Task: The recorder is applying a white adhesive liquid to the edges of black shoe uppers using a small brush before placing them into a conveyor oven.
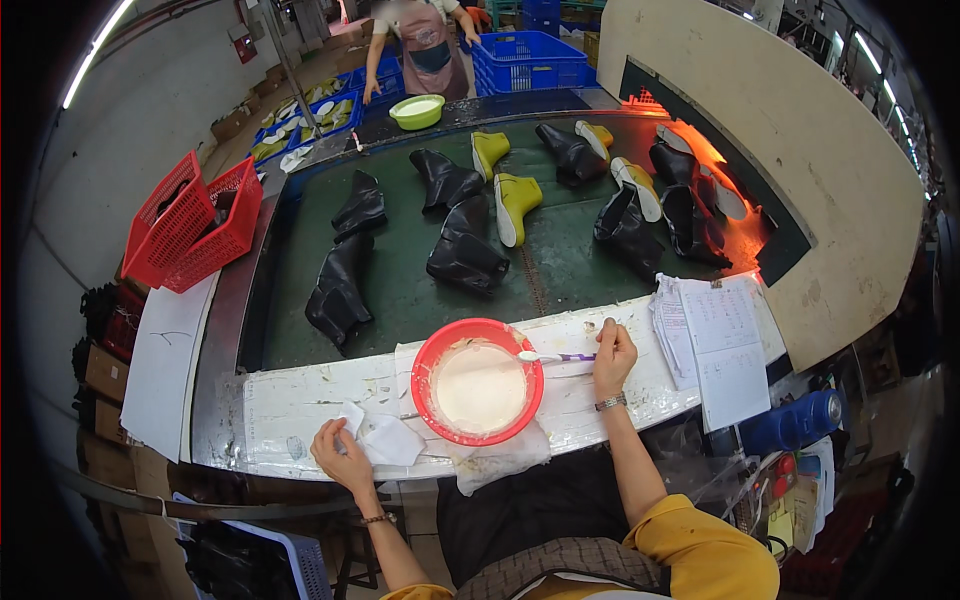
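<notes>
**Brush at the bowl, boots lying on the belt**

Crates first, at my far left: a red basket [190,225] sits tilted at the belt's corner, with something dark inside that I cannot make out. Below it, near my left knee, a pale blue crate [290,565] shows only its rim.

My left hand [338,452] rests on the white, paste-smeared board [300,400] at the table edge, fingers curled loosely over a white cloth [385,440]; it presses the cloth down more than it grips it.

Just right of that stands the red bowl [478,380], well filled with a creamy white paste. A second rag hangs from under it over the table edge. The brush [555,356], purple-handled and white at the tip, lies across the bowl's right rim, its tip over the paste. My right hand [612,352] pinches the handle end between closed fingertips.

As I judge it, the work is between pieces: no boot is at the board in front of me, and the brush is at the paste. Beyond the board, black boots [340,290] and yellow boots [515,200] lie scattered on the green belt [400,290], running toward the glowing opening at the right. Whether any carry paste I cannot tell.

Further right, a stack of papers [715,335] sits on the board's end. Far up the belt there is a green bowl [417,110], and blue crates [525,55] stand beside another person.
</notes>
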`<act>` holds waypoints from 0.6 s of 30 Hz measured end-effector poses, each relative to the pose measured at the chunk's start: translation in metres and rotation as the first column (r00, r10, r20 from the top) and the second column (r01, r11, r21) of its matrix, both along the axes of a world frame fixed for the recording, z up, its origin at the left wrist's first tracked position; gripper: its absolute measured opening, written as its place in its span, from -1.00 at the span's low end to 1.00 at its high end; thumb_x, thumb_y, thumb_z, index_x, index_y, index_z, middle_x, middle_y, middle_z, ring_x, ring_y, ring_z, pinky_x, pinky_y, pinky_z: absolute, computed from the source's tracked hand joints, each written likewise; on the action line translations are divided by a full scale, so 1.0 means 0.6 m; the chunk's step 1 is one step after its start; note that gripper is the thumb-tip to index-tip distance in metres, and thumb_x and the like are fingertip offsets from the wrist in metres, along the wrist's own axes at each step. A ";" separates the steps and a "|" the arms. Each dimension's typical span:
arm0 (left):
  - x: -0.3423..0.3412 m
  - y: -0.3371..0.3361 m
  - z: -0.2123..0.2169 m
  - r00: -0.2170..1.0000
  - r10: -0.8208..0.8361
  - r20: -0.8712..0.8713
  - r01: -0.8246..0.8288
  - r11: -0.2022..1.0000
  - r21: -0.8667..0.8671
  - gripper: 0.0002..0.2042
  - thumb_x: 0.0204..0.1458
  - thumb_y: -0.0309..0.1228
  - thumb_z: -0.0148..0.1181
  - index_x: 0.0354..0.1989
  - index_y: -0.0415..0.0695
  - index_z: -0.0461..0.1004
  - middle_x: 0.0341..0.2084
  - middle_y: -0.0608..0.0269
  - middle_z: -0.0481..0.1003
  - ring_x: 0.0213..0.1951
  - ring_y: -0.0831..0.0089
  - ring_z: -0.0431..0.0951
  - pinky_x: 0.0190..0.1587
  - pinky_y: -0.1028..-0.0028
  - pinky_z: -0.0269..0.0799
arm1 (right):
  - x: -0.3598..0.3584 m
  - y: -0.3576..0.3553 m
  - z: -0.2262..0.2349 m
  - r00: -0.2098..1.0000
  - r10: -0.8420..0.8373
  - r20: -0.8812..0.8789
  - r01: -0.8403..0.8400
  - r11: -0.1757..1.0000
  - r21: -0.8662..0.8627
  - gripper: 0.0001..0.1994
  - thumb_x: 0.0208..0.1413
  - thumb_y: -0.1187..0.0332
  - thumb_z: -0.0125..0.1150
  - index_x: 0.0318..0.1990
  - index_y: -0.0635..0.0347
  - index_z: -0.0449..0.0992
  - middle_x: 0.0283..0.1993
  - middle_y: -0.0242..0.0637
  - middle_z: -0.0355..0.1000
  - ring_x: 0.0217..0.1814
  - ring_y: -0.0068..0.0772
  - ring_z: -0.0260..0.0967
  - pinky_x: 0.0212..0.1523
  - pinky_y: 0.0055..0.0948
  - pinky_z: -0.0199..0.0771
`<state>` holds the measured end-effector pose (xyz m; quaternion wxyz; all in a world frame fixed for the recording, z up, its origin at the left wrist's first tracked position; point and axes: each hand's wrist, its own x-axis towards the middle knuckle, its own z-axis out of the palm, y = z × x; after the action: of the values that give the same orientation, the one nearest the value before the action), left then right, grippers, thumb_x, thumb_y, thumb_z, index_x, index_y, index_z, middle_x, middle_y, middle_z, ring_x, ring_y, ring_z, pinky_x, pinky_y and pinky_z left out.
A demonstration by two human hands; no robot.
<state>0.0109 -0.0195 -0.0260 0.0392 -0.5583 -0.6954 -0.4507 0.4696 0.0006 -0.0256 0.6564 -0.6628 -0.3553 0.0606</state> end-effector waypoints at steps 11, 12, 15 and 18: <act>0.000 -0.001 0.002 1.000 -0.004 -0.010 0.004 1.000 0.008 -0.84 0.11 -0.55 0.18 -0.20 -0.15 0.67 -0.12 0.19 0.61 -0.02 0.16 0.51 0.06 0.25 0.41 | -0.009 0.005 0.007 0.996 -0.089 0.016 0.088 0.996 0.035 -0.87 0.23 0.43 0.35 -0.24 0.26 0.52 -0.36 -0.36 0.41 -0.38 -0.53 0.26 -0.28 -0.46 0.38; 0.000 -0.001 0.001 1.000 -0.003 -0.008 0.003 1.000 0.007 -0.84 0.11 -0.55 0.18 -0.21 -0.15 0.67 -0.12 0.19 0.61 -0.02 0.16 0.52 0.06 0.25 0.41 | -0.009 0.005 0.007 0.995 -0.097 0.024 0.096 0.995 0.037 -0.87 0.23 0.42 0.35 -0.26 0.27 0.52 -0.38 -0.36 0.42 -0.39 -0.53 0.28 -0.30 -0.46 0.37; 0.000 0.000 0.000 1.000 0.002 -0.010 -0.002 1.000 0.005 -0.85 0.11 -0.55 0.18 -0.21 -0.15 0.67 -0.13 0.19 0.61 -0.02 0.16 0.52 0.06 0.24 0.41 | -0.009 0.003 0.009 0.997 -0.074 0.018 0.073 0.997 0.019 -0.86 0.21 0.42 0.37 -0.31 0.29 0.54 -0.44 -0.36 0.46 -0.43 -0.52 0.31 -0.33 -0.45 0.37; -0.002 0.000 0.000 1.000 0.005 -0.017 -0.005 1.000 0.006 -0.85 0.11 -0.55 0.18 -0.21 -0.15 0.67 -0.13 0.19 0.61 -0.02 0.16 0.52 0.05 0.24 0.42 | -0.010 0.005 0.008 0.998 -0.054 0.024 0.054 0.998 0.016 -0.82 0.24 0.39 0.33 -0.36 0.32 0.56 -0.50 -0.35 0.48 -0.48 -0.51 0.31 -0.38 -0.44 0.35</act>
<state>0.0099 -0.0197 -0.0260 0.0478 -0.5603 -0.6952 -0.4478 0.4635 0.0035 -0.0208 0.6585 -0.6678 -0.3455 0.0321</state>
